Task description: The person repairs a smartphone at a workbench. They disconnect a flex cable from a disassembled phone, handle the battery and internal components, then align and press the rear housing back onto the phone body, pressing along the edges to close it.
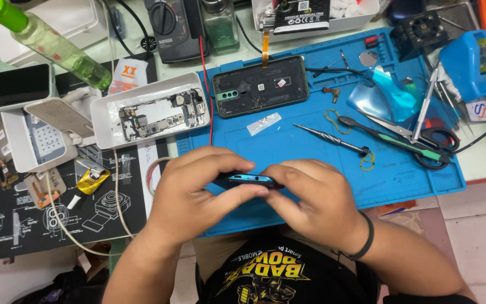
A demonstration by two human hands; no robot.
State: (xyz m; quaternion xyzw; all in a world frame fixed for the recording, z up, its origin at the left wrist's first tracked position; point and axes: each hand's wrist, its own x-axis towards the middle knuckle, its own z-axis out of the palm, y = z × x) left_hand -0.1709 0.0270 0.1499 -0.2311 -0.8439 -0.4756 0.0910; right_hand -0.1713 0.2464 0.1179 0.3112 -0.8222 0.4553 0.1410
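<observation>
Only one view here, the head cam looking straight down at the bench. Both hands are up front at the near edge of the blue work mat (pixel 322 163), and they've got a phone (pixel 250 180) edge-on between them, dark with a teal rim, so you only see the thin side of it. Left hand (pixel 195 194) is curled around the left end, thumb underneath and fingers folded over the top, clamped on it. Right hand (pixel 316 202) does the same from the other end, fingertips pinching the edge right where the two hands meet. Holding it sideways like that looks to me like a way to get even pressure along the frame seam, but that's my read. Farther back on the mat lies an opened phone back shell (pixel 260 85), inside face up, with an orange flex ribbon sticking out the top, parked flat so nothing rolls off. The bare circuit board sits in a white tray (pixel 103 121) just off the mat's left edge, probably to keep the small bits corralled. A screwdriver (pixel 333 139) and the green-handled scissors (pixel 406 141) lie to the right, near that hand, while the spray bottle with the green cap (pixel 46 42) is well back at the top left.
</observation>
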